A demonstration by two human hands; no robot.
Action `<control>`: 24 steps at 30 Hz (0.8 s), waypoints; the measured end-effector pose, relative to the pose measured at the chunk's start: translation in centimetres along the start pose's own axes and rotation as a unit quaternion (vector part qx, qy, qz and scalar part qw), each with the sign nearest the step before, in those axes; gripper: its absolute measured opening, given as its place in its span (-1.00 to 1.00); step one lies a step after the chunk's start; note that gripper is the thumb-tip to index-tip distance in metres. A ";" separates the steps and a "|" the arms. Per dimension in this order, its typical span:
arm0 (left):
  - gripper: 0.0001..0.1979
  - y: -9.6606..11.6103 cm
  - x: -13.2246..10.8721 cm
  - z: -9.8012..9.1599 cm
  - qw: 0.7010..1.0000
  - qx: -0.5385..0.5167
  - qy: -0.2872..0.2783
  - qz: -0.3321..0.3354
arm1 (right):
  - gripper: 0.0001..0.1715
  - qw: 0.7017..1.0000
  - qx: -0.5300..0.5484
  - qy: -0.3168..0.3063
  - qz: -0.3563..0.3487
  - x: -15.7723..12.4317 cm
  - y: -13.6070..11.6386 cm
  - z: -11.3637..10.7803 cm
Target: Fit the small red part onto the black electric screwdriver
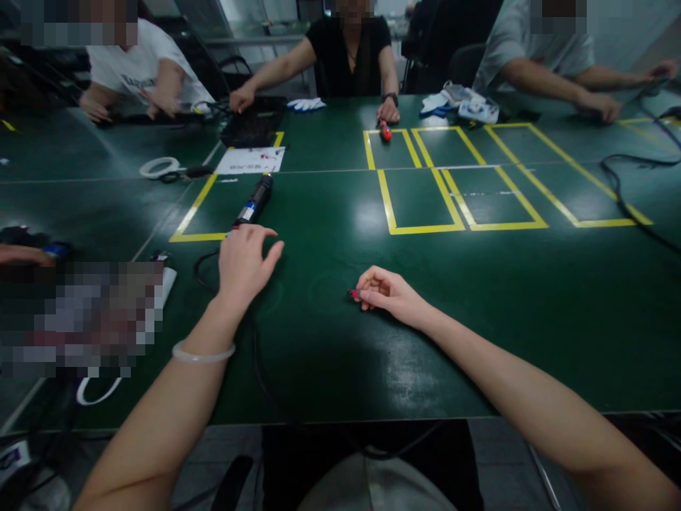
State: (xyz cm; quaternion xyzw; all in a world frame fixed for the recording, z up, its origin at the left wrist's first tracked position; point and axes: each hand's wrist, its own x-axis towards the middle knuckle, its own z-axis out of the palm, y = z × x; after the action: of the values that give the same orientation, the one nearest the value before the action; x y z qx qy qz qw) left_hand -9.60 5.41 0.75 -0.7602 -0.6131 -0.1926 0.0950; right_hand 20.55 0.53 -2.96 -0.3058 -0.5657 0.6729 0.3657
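Note:
My left hand is over the near end of a black cylindrical corded tool with a blue and white label. Its thumb and index finger are apart; the other fingertips are partly hidden, so whether they touch the tool is unclear. My right hand is just above the green table, pinching a small red and black piece between thumb and fingers. That piece is too small to name. A black cable runs from near my left hand toward the table's front edge.
Yellow tape outlines mark the table. Beyond are a white paper sheet, a white tape roll and a red screwdriver-like tool by another person's hand. Several people sit around. A blurred-out bag-like item lies left.

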 end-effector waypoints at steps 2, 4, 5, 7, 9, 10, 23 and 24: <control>-0.55 -2.7 0.1 0.0 0.995 0.050 0.014 -0.088 | -0.68 1.000 0.000 0.000 0.001 0.0 0.0 0.0; -0.47 -4.9 0.0 -0.2 0.985 0.086 -0.003 -0.153 | -0.68 1.000 0.000 0.002 0.000 -0.1 0.0 0.0; -0.44 -5.8 -0.1 -0.4 0.978 0.095 -0.027 -0.183 | -0.68 1.000 0.001 0.003 -0.001 -0.1 0.0 0.0; -0.37 -7.0 -0.2 -0.5 0.960 0.105 -0.092 -0.242 | -0.68 1.000 0.001 0.004 -0.002 -0.1 0.0 -0.1; -0.33 -7.6 -0.2 -0.4 0.943 0.109 -0.152 -0.275 | -0.68 1.000 0.001 0.007 -0.001 -0.2 0.0 -0.1; -0.32 -7.7 -0.1 -0.3 0.939 0.114 -0.172 -0.276 | -0.68 1.000 0.000 0.008 0.000 -0.2 -0.1 -0.1; -0.45 -1.9 -0.1 1.7 0.979 0.130 -0.156 -0.023 | -0.67 1.000 -0.005 0.020 0.010 0.0 0.3 -0.3; -0.46 -1.3 -0.3 1.7 0.981 0.122 -0.151 -0.004 | -0.66 1.000 -0.007 0.022 0.010 0.0 0.3 -0.4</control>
State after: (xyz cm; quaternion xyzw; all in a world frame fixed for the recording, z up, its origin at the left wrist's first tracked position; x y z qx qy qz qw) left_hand -10.63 6.12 -1.04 -0.7606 -0.6426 0.0007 0.0923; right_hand 20.82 0.68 -3.34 -0.3290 -0.5594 0.6655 0.3688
